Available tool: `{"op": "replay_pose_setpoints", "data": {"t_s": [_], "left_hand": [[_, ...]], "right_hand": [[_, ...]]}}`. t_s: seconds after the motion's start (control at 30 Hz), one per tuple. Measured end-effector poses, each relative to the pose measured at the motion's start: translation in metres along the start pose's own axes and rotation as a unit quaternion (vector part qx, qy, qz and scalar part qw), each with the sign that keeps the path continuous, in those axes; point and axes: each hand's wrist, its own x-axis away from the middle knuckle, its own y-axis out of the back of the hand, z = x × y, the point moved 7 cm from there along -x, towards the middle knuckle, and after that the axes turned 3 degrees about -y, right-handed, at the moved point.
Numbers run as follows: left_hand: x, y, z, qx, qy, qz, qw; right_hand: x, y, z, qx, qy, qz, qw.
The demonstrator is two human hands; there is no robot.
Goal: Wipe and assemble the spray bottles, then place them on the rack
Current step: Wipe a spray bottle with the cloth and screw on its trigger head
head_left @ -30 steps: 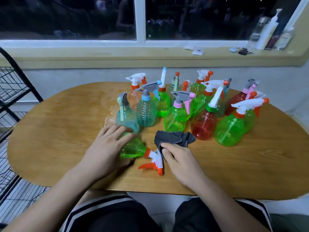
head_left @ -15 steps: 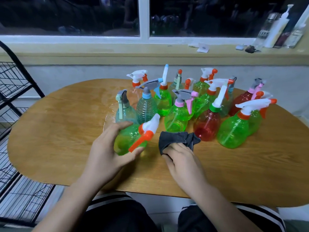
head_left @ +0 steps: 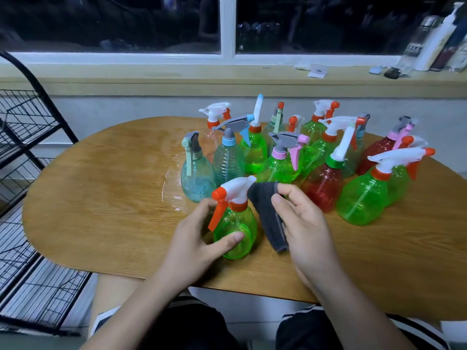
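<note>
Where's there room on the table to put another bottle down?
The left half of the table is bare, from the rack side to the wet patch. The front right corner is free too. The middle back is packed with bottles.

Bench point(head_left: 106, 198): wood grain, satin finish, wet glossy patch just left of the bottle cluster. Held green bottle point(head_left: 236, 233): clear glossy plastic, opaque white/orange plastic trigger head. Cloth point(head_left: 267, 218) right of it: dark grey, matt, soft weave. Rack point(head_left: 30, 127) left of bench: black wire metal.
</note>
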Motion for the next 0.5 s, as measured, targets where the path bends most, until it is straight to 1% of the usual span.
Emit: {"op": "replay_pose_setpoints", "data": {"t_s": [0.13, 0.23, 0.3, 0.4, 0.5], "left_hand": [[-0.001, -0.006, -0.005, -0.014, -0.023, -0.005, 1.000], [-0.003, -0.005, -0.004, -0.021, -0.028, -0.019, 0.999], [-0.004, -0.006, -0.004, -0.029, -0.032, -0.028, 0.999], [-0.005, -0.006, -0.006, -0.037, -0.044, -0.039, 0.998], [-0.009, -0.008, -0.006, -0.052, -0.058, -0.040, 0.996]], "right_hand": [[0.007, -0.011, 0.017, -0.100, 0.006, -0.003, 0.995], [0.005, -0.020, 0.016, -0.153, -0.018, -0.004, 0.988], [0.005, -0.026, 0.014, -0.137, -0.017, -0.003, 0.990], [0.007, -0.035, 0.014, -0.084, 0.018, 0.029, 0.996], [0.011, -0.031, 0.016, -0.017, 0.053, 0.037, 0.998]]}}
